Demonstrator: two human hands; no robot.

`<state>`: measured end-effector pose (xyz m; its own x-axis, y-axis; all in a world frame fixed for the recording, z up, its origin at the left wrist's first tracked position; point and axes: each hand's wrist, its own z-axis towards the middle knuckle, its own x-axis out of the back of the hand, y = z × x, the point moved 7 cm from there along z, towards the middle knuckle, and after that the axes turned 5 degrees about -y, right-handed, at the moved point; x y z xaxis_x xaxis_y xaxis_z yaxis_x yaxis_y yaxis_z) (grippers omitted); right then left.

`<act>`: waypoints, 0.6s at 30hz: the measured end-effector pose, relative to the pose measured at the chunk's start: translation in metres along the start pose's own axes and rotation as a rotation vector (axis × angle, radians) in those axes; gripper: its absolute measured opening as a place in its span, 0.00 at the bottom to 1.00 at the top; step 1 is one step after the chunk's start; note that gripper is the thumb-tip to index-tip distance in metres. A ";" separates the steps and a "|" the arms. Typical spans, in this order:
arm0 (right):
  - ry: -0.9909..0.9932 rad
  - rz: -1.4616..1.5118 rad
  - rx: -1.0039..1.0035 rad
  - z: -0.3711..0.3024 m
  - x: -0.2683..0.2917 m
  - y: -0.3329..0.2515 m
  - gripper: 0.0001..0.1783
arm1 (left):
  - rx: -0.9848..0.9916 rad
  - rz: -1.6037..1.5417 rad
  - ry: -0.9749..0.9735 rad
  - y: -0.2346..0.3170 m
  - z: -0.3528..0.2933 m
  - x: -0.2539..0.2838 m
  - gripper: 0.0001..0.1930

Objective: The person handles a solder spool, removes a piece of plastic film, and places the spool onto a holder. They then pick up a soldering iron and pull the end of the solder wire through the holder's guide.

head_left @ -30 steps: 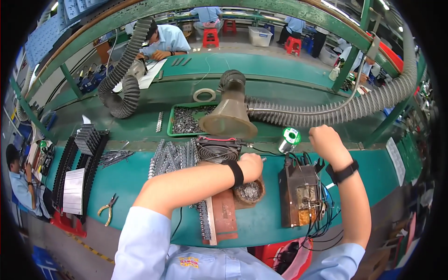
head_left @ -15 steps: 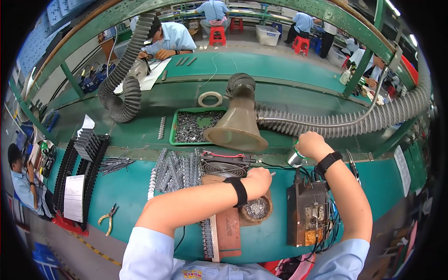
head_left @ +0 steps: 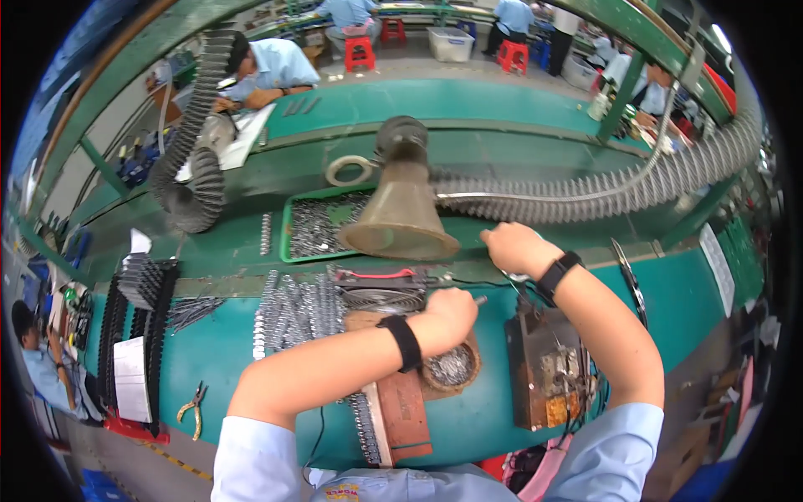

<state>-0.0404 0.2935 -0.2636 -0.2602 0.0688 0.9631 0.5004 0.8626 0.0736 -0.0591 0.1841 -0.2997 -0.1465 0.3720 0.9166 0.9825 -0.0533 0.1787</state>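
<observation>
My left hand (head_left: 452, 316) is closed around a thin grey rod-like piece (head_left: 480, 299), whose end sticks out past the fingers. Just below that hand sits a round brown bowl (head_left: 474, 381) of small silvery bits. My right hand (head_left: 520, 249) is closed, held above the table's back part, right of the fume hood (head_left: 401, 222). Whatever its fingers hold is hidden. Beneath it, a sliver of a pale and green cylinder (head_left: 517, 275) shows. A dark metal box-like device (head_left: 535, 368) with wires stands below my right forearm. Beside the bowl lies a reddish-brown block (head_left: 403, 414).
Rows of grey metal strips (head_left: 297, 314) and a small fan (head_left: 381, 299) lie left of my left hand. A green tray (head_left: 286, 227) of small metal parts sits behind. Pliers (head_left: 194, 410) rest at left, a long pointed tool (head_left: 629, 280) at right. Co-workers sit beyond.
The view has shifted slightly. My right hand has lifted away from the pale and green cylinder and moved left toward the hood. My left hand keeps its grip near the bowl.
</observation>
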 end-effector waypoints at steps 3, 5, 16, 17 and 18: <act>-0.015 0.252 0.079 0.005 0.009 -0.008 0.15 | 0.014 0.010 0.053 -0.004 0.001 0.003 0.06; -0.007 0.332 0.088 0.010 0.006 0.003 0.17 | -0.053 0.036 0.061 -0.005 0.001 0.005 0.06; -0.197 0.130 -0.292 -0.010 -0.001 0.065 0.31 | -0.123 -0.019 0.163 0.002 -0.026 0.024 0.13; -0.197 0.157 -0.322 -0.008 -0.006 0.062 0.35 | -0.120 -0.032 0.176 0.002 -0.028 0.027 0.14; -0.197 0.187 -0.352 -0.008 -0.009 0.061 0.38 | -0.117 -0.042 0.188 0.003 -0.030 0.029 0.14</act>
<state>-0.0014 0.3413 -0.2655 -0.2737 0.3307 0.9032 0.7957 0.6053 0.0195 -0.0643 0.1673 -0.2615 -0.2166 0.1979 0.9560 0.9566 -0.1525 0.2483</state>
